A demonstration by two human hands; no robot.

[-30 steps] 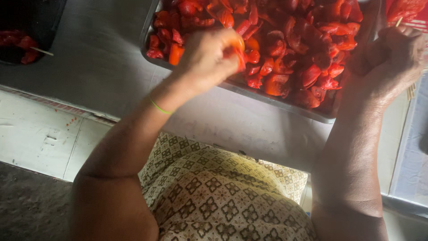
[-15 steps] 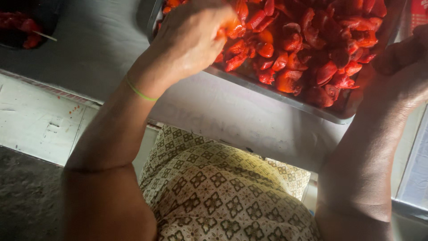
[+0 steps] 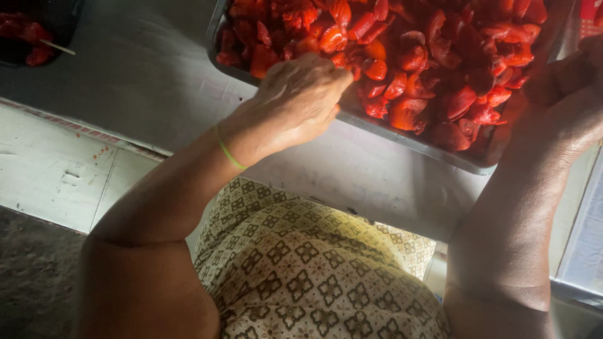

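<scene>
Nearest the camera lies the person's lap, covered in cream cloth [image 3: 314, 276] printed with a brown lattice of small squares, and the two bare forearms rise from either side of it toward the desk [image 3: 144, 94], a grey, worn surface whose near edge sits over a pale, scuffed ledge [image 3: 56, 169]. The left wrist carries a thin green band [image 3: 229, 154]. Beyond it, the left hand [image 3: 298, 100] hangs over the near rim of a metal tray [image 3: 402, 135], fingers curled loosely inward with the tips at the edge of the heap; whether anything is pinched between them cannot be told, since the knuckles hide the fingertips. The right hand [image 3: 568, 103] is well apart from the left, at the tray's right end, bent back at the wrist with its palm and fingers pressed against the tray's corner, seemingly steadying it; its grip is partly cut off by the frame edge. The tray itself is filled to the rim with red pepper pieces [image 3: 427, 56], glossy, cut and piled on one another, some orange-red and some dark. Farther off, at the upper left corner of the desk, stands a dark container [image 3: 59, 19] with a few more red pieces [image 3: 22, 34] and a thin pale stick [image 3: 58, 47] lying across them.
</scene>
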